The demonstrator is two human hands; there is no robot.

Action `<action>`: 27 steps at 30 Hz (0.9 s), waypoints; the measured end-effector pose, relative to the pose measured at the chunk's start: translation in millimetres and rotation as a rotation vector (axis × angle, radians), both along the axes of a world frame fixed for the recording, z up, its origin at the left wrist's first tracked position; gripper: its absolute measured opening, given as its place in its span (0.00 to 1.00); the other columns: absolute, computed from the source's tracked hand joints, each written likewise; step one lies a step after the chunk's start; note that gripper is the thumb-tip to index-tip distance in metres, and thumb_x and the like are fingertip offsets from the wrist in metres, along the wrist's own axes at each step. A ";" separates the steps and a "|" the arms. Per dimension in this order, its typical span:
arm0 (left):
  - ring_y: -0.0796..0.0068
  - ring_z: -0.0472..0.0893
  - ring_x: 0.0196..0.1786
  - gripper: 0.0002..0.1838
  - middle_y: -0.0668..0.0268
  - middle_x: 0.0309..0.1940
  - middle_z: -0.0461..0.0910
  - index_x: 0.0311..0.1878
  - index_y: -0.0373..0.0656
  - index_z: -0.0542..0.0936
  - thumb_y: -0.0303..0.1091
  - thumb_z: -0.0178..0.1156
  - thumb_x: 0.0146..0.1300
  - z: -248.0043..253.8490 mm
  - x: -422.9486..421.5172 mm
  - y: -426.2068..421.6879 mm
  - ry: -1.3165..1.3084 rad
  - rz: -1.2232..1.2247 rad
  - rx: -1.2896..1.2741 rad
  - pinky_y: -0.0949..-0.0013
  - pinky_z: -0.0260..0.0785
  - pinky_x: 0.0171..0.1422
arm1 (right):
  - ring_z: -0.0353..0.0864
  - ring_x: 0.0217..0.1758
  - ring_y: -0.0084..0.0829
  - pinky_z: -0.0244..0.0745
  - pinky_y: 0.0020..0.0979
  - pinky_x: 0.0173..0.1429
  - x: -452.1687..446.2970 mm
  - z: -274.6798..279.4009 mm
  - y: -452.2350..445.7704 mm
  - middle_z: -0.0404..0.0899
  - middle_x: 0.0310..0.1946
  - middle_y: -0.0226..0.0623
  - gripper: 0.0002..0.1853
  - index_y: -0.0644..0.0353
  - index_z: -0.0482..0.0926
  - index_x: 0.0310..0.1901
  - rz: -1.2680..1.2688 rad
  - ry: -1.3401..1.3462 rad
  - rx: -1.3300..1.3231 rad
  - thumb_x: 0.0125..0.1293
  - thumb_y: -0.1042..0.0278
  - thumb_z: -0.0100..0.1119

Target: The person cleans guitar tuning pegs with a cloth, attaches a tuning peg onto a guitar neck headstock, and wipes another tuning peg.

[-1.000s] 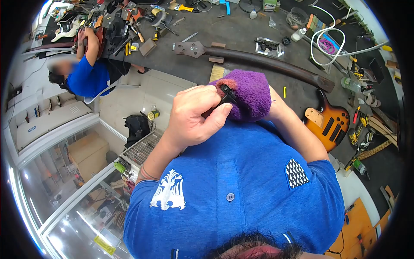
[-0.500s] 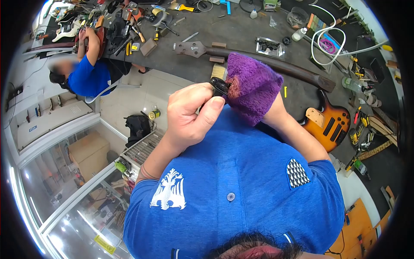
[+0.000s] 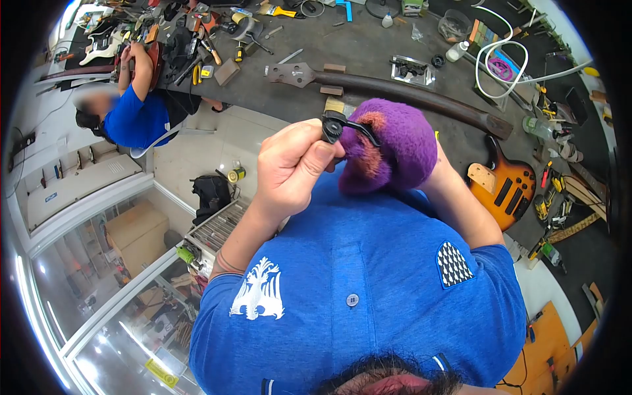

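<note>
My left hand (image 3: 289, 168) is closed, pinching a black tuning machine (image 3: 332, 126) between thumb and fingers in front of my chest. Its dark key end points right, against a bunched purple cloth (image 3: 405, 138) with brownish stains. My right hand (image 3: 442, 170) grips that cloth from behind; its fingers are mostly hidden by the folds. Just beyond both hands, a dark bass neck (image 3: 408, 95) lies across the bench, its headstock (image 3: 296, 75) with open peg holes toward the left. A metal tray (image 3: 412, 71) holding small black parts sits behind the neck.
A sunburst bass body (image 3: 505, 187) lies to the right, near several hand tools. A brush (image 3: 336, 105) is partly hidden behind my hands. White tubing (image 3: 523, 59) and a bottle (image 3: 456, 51) stand at the back right. A co-worker (image 3: 141, 112) works at the far left.
The purple cloth has bunched up and shifted slightly, uncovering more of the tuning machine. My left hand has turned the tuning machine a little, and my right hand has moved slightly right.
</note>
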State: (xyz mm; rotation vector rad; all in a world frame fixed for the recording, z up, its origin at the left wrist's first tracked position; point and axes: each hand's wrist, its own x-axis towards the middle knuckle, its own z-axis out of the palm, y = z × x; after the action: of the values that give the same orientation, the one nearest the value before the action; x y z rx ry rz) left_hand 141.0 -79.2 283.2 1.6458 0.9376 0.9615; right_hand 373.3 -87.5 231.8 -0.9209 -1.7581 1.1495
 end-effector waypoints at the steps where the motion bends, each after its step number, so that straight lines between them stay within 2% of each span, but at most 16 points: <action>1: 0.78 0.78 0.28 0.18 0.61 0.31 0.81 0.38 0.28 0.84 0.35 0.59 0.80 0.8 -2.2 0.6 0.009 0.002 0.008 0.73 0.68 0.32 | 0.88 0.56 0.34 0.81 0.38 0.63 -0.7 0.4 1.0 0.88 0.53 0.37 0.22 0.57 0.84 0.61 -0.022 -0.065 0.060 0.66 0.68 0.73; 3: 0.78 0.78 0.26 0.19 0.61 0.30 0.80 0.36 0.28 0.83 0.36 0.58 0.79 2.5 -6.5 1.9 0.028 0.005 0.024 0.73 0.66 0.31 | 0.88 0.58 0.37 0.81 0.40 0.64 -2.5 0.6 3.3 0.88 0.54 0.38 0.23 0.56 0.85 0.61 -0.066 -0.196 0.179 0.64 0.67 0.75; 4: 0.78 0.77 0.26 0.19 0.61 0.29 0.80 0.35 0.28 0.83 0.36 0.58 0.79 3.7 -6.1 1.6 0.024 0.008 0.002 0.73 0.66 0.30 | 0.89 0.54 0.38 0.81 0.39 0.60 -8.0 -4.1 -1.0 0.89 0.52 0.37 0.21 0.56 0.87 0.57 -0.187 -0.180 0.239 0.60 0.68 0.76; 7: 0.78 0.77 0.25 0.20 0.60 0.28 0.79 0.32 0.29 0.83 0.36 0.57 0.79 6.3 -5.7 0.3 0.005 0.008 -0.050 0.73 0.64 0.29 | 0.89 0.50 0.41 0.81 0.40 0.55 -6.0 -3.4 2.9 0.90 0.49 0.38 0.21 0.57 0.88 0.53 -0.266 -0.200 0.443 0.56 0.69 0.77; 8: 0.78 0.77 0.25 0.20 0.60 0.28 0.79 0.32 0.29 0.82 0.36 0.57 0.79 6.0 -6.3 0.2 -0.007 0.002 -0.060 0.73 0.64 0.29 | 0.90 0.47 0.43 0.82 0.41 0.52 -4.5 -1.2 3.2 0.90 0.48 0.40 0.20 0.58 0.88 0.51 -0.288 -0.150 0.402 0.54 0.69 0.76; 11: 0.78 0.77 0.25 0.20 0.60 0.28 0.79 0.32 0.29 0.82 0.36 0.56 0.80 5.4 -6.4 -0.3 -0.035 -0.001 -0.084 0.73 0.65 0.30 | 0.90 0.46 0.44 0.82 0.41 0.51 -8.3 -4.0 2.9 0.89 0.48 0.42 0.21 0.59 0.87 0.50 -0.271 0.004 0.376 0.53 0.69 0.78; 12: 0.78 0.77 0.26 0.20 0.60 0.28 0.79 0.33 0.29 0.82 0.36 0.56 0.80 5.3 -5.9 -0.4 -0.044 0.002 -0.091 0.74 0.65 0.30 | 0.90 0.46 0.45 0.82 0.41 0.52 -7.3 -4.3 4.9 0.89 0.48 0.40 0.20 0.58 0.88 0.50 -0.279 -0.068 0.455 0.54 0.69 0.77; 15: 0.78 0.77 0.28 0.20 0.61 0.31 0.80 0.37 0.29 0.82 0.38 0.58 0.81 0.2 -4.4 0.3 -0.077 -0.013 -0.085 0.74 0.66 0.33 | 0.90 0.48 0.45 0.83 0.41 0.55 -11.8 -12.6 -2.5 0.89 0.48 0.39 0.20 0.57 0.87 0.54 -0.199 -0.196 0.313 0.58 0.69 0.75; 16: 0.78 0.78 0.28 0.19 0.61 0.31 0.80 0.38 0.29 0.83 0.38 0.59 0.81 -1.6 -3.9 0.4 -0.077 -0.021 -0.074 0.74 0.67 0.33 | 0.90 0.51 0.41 0.83 0.39 0.60 -9.3 -4.7 -5.6 0.90 0.49 0.38 0.20 0.55 0.85 0.60 -0.232 -0.321 0.357 0.65 0.68 0.72; 18: 0.78 0.78 0.30 0.19 0.61 0.33 0.80 0.41 0.29 0.83 0.39 0.60 0.81 -4.9 -3.4 0.7 -0.076 -0.036 -0.052 0.74 0.68 0.35 | 0.90 0.54 0.38 0.83 0.39 0.61 -5.2 2.6 -2.8 0.89 0.52 0.39 0.21 0.57 0.83 0.63 -0.093 0.061 0.003 0.69 0.66 0.69; 20: 0.76 0.80 0.30 0.15 0.62 0.32 0.81 0.40 0.29 0.83 0.34 0.62 0.79 -8.0 -3.8 1.6 -0.056 -0.034 -0.026 0.72 0.71 0.35 | 0.89 0.56 0.35 0.83 0.37 0.62 -3.8 -7.3 -5.1 0.88 0.56 0.41 0.21 0.62 0.81 0.65 0.058 0.549 -0.502 0.74 0.63 0.66; 24: 0.74 0.80 0.30 0.12 0.63 0.31 0.81 0.39 0.30 0.83 0.32 0.64 0.77 -5.4 -0.2 4.1 -0.007 -0.021 0.018 0.70 0.71 0.34 | 0.89 0.55 0.36 0.83 0.38 0.60 -2.7 -4.9 -1.2 0.88 0.56 0.41 0.21 0.62 0.81 0.63 0.080 0.387 -0.423 0.72 0.65 0.68; 26: 0.78 0.77 0.30 0.15 0.62 0.32 0.81 0.40 0.30 0.83 0.35 0.62 0.79 -8.9 -4.9 6.5 0.027 -0.029 0.070 0.73 0.69 0.34 | 0.89 0.54 0.37 0.84 0.39 0.59 -2.5 -2.0 0.9 0.88 0.56 0.41 0.21 0.62 0.82 0.62 0.092 0.306 -0.385 0.71 0.65 0.69; 27: 0.79 0.76 0.30 0.17 0.62 0.33 0.82 0.41 0.30 0.84 0.37 0.62 0.80 -10.0 -7.1 7.4 0.045 -0.034 0.095 0.74 0.69 0.34 | 0.89 0.53 0.38 0.84 0.39 0.58 -3.6 0.7 1.7 0.88 0.55 0.41 0.21 0.62 0.82 0.61 0.053 0.200 -0.262 0.70 0.66 0.70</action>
State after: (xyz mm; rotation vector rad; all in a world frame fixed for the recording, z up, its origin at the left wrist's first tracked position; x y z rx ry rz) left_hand 133.9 -71.8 273.1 1.7641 0.9031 0.9631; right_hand 369.7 -85.8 232.5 -0.8805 -1.5020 1.4797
